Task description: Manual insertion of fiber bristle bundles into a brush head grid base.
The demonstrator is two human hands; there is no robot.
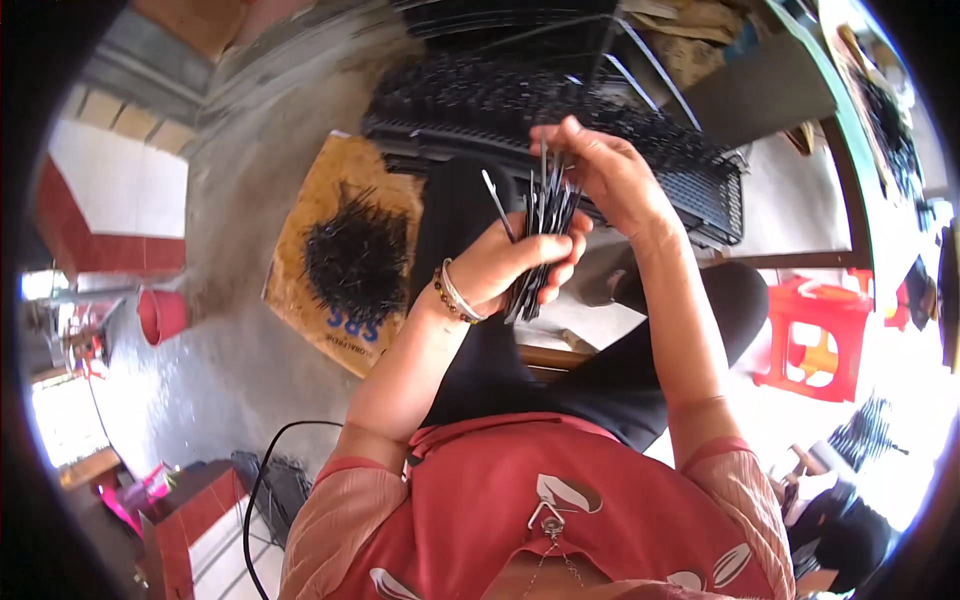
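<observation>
My left hand (500,262) is wrapped round a bundle of thin, dark, stiff strips (548,205), with the thumb across its front. The strips stand roughly upright and poke out above and below the fist. A slim rod with a pale, shiny tip (490,185) slants out on the left side of the same hand. At the bundle's top, my right hand (612,172) has its fingers curled in on the upper strip ends. How many strips it grips is hidden. Beyond both hands a heap of similar black pieces (480,85) lies on black trays (690,200).
A tangled pile of black strips (360,255) rests on a flattened brown cardboard sheet (300,250) on the floor at left. A red plastic stool (815,335) stands at right, below a green-edged table (820,75). Farther left is a red bucket (162,315); a black cable (250,500) loops at lower left.
</observation>
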